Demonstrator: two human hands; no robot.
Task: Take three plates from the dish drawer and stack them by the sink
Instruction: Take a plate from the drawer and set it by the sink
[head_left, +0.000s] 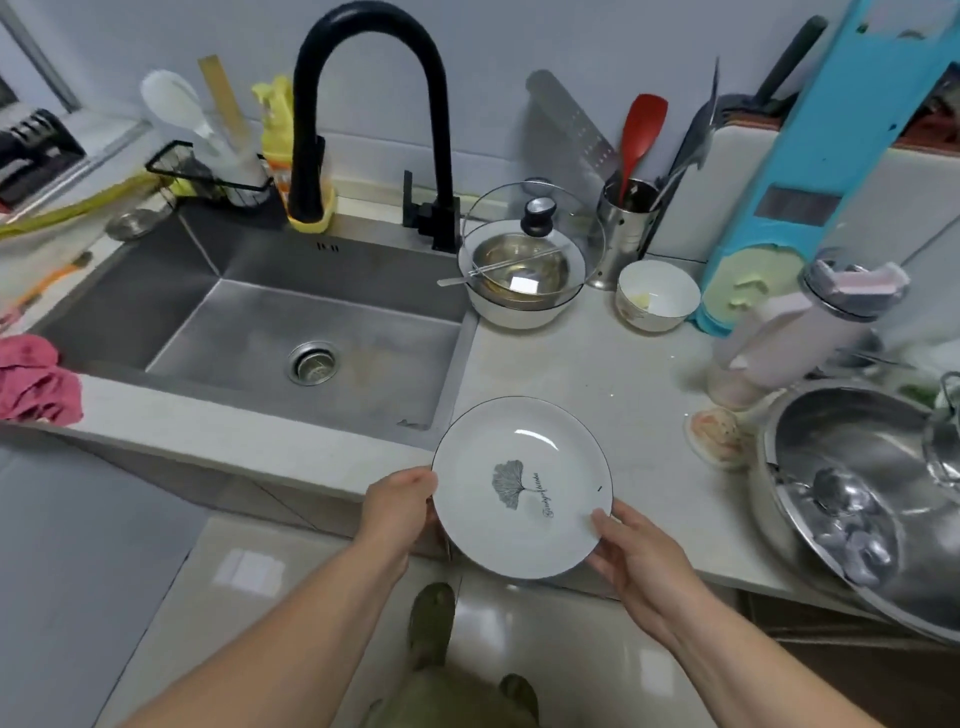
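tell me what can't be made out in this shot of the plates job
Head view only:
- Dish drawer: out of frame, so not seen.
- Plate held by left hand and right hand: its face hides whether more plates lie under it.
- Pan: cut off by the right edge.
- Script on the plate: too small to read.
- Counter left end: blurred.

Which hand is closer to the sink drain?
Left. The left hand grips the plate on its sink-side rim, below and right of the drain. The right hand holds the opposite rim, farther right.
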